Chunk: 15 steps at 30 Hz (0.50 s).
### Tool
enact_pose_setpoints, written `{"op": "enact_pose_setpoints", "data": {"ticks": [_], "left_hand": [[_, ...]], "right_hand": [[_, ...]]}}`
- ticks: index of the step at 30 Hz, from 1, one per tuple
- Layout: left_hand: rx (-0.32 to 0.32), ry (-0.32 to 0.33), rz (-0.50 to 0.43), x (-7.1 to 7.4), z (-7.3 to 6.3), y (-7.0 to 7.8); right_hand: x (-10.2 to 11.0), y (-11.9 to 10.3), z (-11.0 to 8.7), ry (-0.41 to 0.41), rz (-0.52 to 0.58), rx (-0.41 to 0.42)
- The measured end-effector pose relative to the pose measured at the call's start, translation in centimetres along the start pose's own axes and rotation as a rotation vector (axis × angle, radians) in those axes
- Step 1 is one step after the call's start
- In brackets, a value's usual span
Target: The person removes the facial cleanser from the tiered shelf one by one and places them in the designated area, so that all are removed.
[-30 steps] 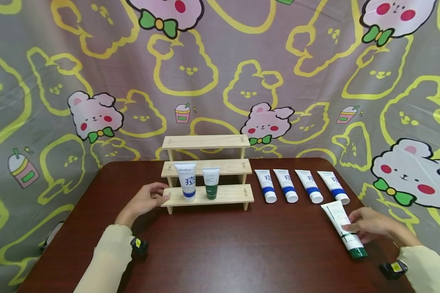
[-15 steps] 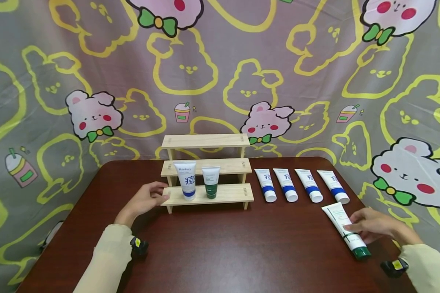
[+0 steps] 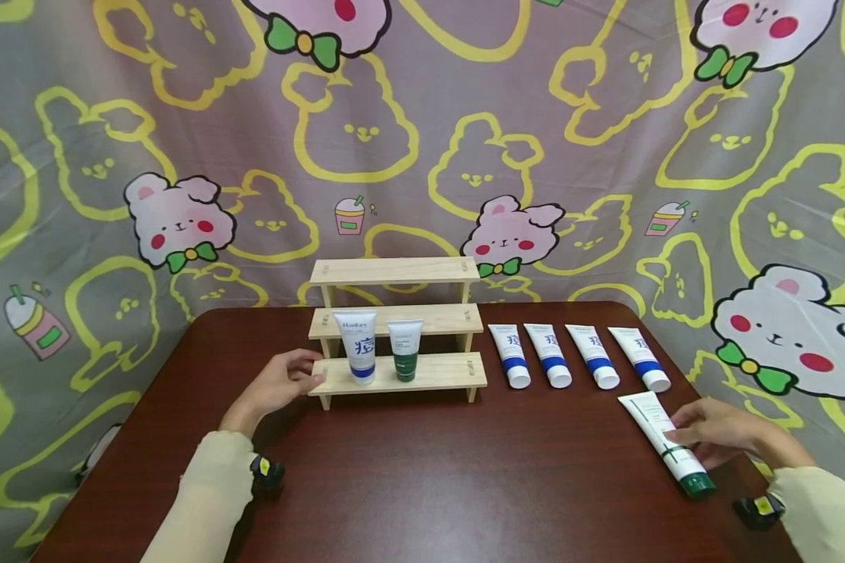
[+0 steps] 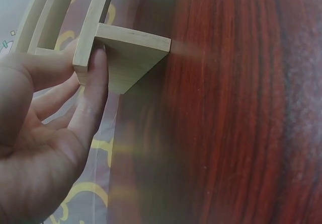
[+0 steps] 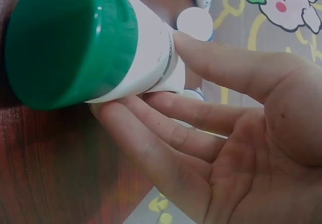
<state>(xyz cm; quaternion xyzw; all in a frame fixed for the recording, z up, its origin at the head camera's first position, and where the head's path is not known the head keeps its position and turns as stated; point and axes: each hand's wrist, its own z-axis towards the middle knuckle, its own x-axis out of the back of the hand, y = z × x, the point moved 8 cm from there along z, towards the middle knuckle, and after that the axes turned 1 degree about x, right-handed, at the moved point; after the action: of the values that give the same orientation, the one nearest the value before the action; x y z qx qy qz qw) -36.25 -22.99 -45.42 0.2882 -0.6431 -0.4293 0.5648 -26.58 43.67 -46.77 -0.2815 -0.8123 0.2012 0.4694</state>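
My left hand (image 3: 278, 385) pinches the left end of the lowest step of a three-tier wooden display stand (image 3: 401, 375). In the left wrist view its thumb and fingers lie on either side of the board (image 4: 95, 27). My right hand (image 3: 721, 428) holds a white tube with a green cap (image 3: 658, 430) at the table's right side, cap end toward me. In the right wrist view the green cap (image 5: 65, 43) is close to the camera, with the thumb and fingers on either side of the tube. On the lowest step stand a white-and-blue tube (image 3: 357, 344) and a smaller white-and-green tube (image 3: 405, 348), both cap down.
Several white tubes with blue bands (image 3: 552, 360) lie in a row on the dark brown table (image 3: 465, 477), right of the stand. A cartoon-printed curtain (image 3: 422, 141) hangs behind and beside the table.
The green-capped end of the tube has swung slightly right and toward me in my right hand. My left hand stays on the stand, and the other tubes have not moved.
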Motion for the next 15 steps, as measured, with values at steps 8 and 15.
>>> {"op": "enact_pose_setpoints", "data": {"ticks": [8,15], "left_hand": [[0.013,0.004,-0.003,-0.1,0.0,-0.2],[0.008,0.012,0.005,0.0,0.2,-0.1]], "right_hand": [[0.6,-0.8,-0.1,0.028,-0.04,0.029],[2.4,-4.1,0.2,0.103,-0.064,0.115]]}}
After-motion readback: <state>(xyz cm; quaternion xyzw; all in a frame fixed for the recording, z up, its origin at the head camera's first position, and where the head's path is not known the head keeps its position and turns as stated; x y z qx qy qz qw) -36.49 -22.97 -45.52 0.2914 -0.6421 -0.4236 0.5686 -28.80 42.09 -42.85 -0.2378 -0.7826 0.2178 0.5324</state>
